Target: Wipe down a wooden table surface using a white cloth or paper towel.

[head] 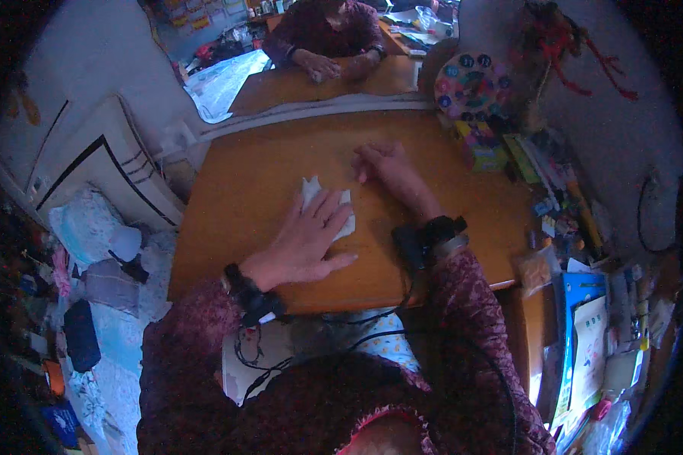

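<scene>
A white cloth or paper tissue (346, 219) lies on the orange-brown wooden desk (233, 187). My left hand (313, 236) rests flat over it, fingers spread, with white edges showing beyond the fingers; the palm hides the rest. To the right and farther back, my right hand (382, 159) rests on the desk with its fingers curled inward. Whether something is inside that hand cannot be made out. Both wrists wear black bands with small devices, and a black cable hangs from the right one.
Behind the desk stands a mirror (330, 85). A colourful number clock (472, 85) and a small yellow-green box (484, 151) are at the back right. Blue folders (580, 290) and clutter line the right side. A bed (114, 341) is at the left.
</scene>
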Tool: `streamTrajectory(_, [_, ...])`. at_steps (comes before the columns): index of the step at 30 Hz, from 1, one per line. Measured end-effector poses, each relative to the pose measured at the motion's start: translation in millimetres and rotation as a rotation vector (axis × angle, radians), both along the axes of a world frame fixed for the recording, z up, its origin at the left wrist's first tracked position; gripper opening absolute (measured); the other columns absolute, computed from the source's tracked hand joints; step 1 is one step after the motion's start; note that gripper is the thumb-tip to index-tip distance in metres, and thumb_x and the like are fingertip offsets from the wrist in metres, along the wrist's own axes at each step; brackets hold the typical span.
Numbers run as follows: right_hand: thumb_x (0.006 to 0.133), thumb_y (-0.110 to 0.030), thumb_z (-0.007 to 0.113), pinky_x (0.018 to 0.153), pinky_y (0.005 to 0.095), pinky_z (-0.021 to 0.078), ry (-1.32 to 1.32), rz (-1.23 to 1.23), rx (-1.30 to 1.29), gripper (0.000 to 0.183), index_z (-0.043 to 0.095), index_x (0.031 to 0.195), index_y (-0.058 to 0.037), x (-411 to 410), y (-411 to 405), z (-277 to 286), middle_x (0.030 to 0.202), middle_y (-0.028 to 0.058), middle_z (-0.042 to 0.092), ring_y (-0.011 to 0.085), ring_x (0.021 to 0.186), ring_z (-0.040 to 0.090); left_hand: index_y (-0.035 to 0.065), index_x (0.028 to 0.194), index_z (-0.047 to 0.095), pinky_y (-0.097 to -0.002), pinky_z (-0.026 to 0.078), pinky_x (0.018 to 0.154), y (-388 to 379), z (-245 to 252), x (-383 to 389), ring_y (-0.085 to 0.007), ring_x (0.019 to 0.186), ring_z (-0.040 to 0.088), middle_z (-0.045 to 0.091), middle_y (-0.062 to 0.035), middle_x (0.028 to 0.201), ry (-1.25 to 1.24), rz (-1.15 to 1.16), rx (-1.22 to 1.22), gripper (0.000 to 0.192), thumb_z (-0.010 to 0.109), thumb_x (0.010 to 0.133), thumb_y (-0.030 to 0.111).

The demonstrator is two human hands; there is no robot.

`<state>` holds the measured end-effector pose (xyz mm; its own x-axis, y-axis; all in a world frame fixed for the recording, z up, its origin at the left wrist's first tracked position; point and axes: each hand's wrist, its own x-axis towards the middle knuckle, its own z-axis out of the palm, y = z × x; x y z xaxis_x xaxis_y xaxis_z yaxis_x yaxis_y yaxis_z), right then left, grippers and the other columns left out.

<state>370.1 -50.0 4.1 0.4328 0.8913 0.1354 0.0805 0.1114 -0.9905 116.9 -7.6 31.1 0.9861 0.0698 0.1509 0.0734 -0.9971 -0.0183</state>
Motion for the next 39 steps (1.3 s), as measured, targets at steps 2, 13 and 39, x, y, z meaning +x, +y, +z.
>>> streamTrajectory(2, [0.100, -0.025, 0.058, 0.075, 0.0316, 0.0500, 0.024, -0.008, -0.012, 0.031, 0.068, 0.094, 0.0044, -3, 1, 0, 0.072, 0.0089, 0.068, 0.0161, 0.071, 0.064, 0.0013, 0.150, 0.034, -0.0629, 0.011, 0.120, -7, 2, -12, -0.0429, 0.150, 0.021, 0.024, -0.0265, 0.160, 0.052, 0.007, -0.015, 0.081, 0.058, 0.093, 0.053])
streamTrajectory(13, [0.100, -0.025, 0.058, 0.074, 0.0325, 0.0522, -0.134, -0.055, 0.003, 0.034, 0.067, 0.109, 0.0066, 7, -1, -7, 0.079, 0.0107, 0.070, 0.0167, 0.071, 0.064, 0.0003, 0.146, 0.040, -0.0634, 0.015, 0.117, 6, -17, 22, -0.0434, 0.148, 0.024, 0.030, -0.0248, 0.157, -0.077, -0.083, -0.054, 0.083, 0.062, 0.089, 0.056])
streamTrajectory(39, [0.100, -0.023, 0.059, 0.067, 0.0290, 0.0517, 0.026, -0.052, -0.011, 0.034, 0.066, 0.112, 0.0085, -9, -5, 5, 0.089, 0.0121, 0.071, 0.0140, 0.066, 0.064, 0.0021, 0.147, 0.038, -0.0643, 0.017, 0.118, -8, 0, -42, -0.0435, 0.147, 0.025, 0.028, -0.0260, 0.157, 0.018, -0.040, -0.088, 0.079, 0.066, 0.089, 0.048])
